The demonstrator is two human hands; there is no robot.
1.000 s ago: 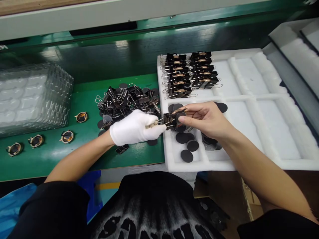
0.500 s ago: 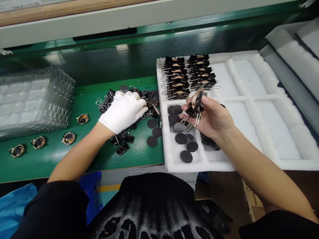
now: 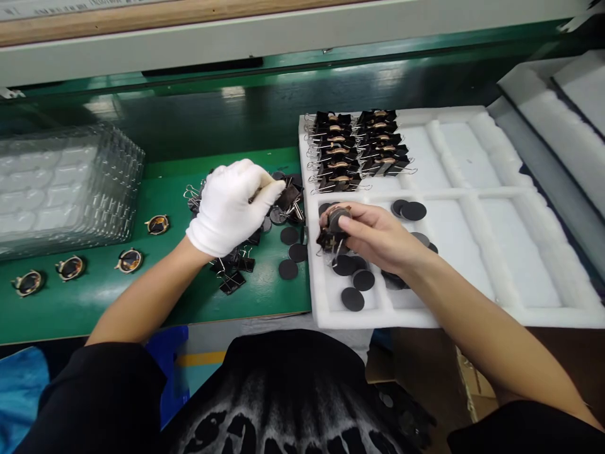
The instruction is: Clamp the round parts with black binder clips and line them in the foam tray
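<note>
My left hand [image 3: 234,205], in a white glove, is over a pile of black binder clips [image 3: 231,282] on the green bench. Its thumb and fingers pinch together at a dark binder clip [image 3: 287,197] by the pile's right edge. My bare right hand [image 3: 373,234] holds a watch case [image 3: 326,217] above the white foam tray. The thumb presses a dark round disc [image 3: 338,221] against the case, and a clip with wire handles hangs below it. Loose black discs [image 3: 352,299] lie beneath that hand. Clipped watch cases [image 3: 338,151] stand in two rows in the tray's far-left compartment.
The white foam tray [image 3: 491,189] has raised dividers. More black discs [image 3: 413,210] lie in it, and others [image 3: 288,269] on the bench. Several watch cases [image 3: 129,260] sit at left, near stacked clear plastic trays [image 3: 70,189]. Grey-white foam pieces [image 3: 553,113] stand at right.
My right hand has moved left and turned over with the watch case, bringing a disc under the thumb into view. My left hand has stayed at the clip pile, its fingers now curled into a pinch.
</note>
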